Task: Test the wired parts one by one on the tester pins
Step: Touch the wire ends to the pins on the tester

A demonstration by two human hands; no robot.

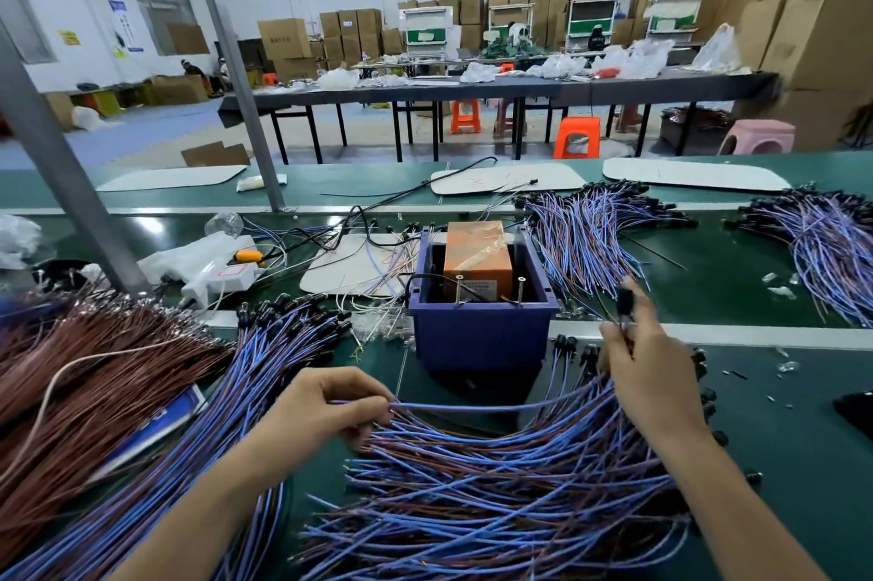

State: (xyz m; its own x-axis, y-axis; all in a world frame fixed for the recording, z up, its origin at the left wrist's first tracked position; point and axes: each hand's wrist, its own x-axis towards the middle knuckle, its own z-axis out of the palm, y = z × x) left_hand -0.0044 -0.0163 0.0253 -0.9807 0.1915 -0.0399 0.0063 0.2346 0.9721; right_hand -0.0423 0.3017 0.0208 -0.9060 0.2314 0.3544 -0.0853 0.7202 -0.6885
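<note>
**Two hands stretch one wired part in front of a tester on a green bench**

A smooth, dark green bench [756,415] with pale cross strips runs left to right in a bright factory hall. Beyond it stand a long dark table [472,89], orange plastic stools [577,137], a pink stool [758,136] and tall stacks of brown cardboard boxes [826,37].

At centre sits a boxy blue plastic bin [477,335] holding an orange tester [477,254] wrapped in clear film. Two upright metal tester pins [459,290] rise at its near edge.

Just in front of the bin, one wired part [496,408], a thin blue lead, is pulled nearly straight between the hands. The left hand [326,405] pinches its bare end with curled fingers. The right hand [647,363] grips its small black end, raised right of the bin.

Below lies a tangled heap of blue and brown leads [496,486]. A fan of brown wires [94,368] lies on the left, and more blue bundles [586,240] on the far right.
</note>
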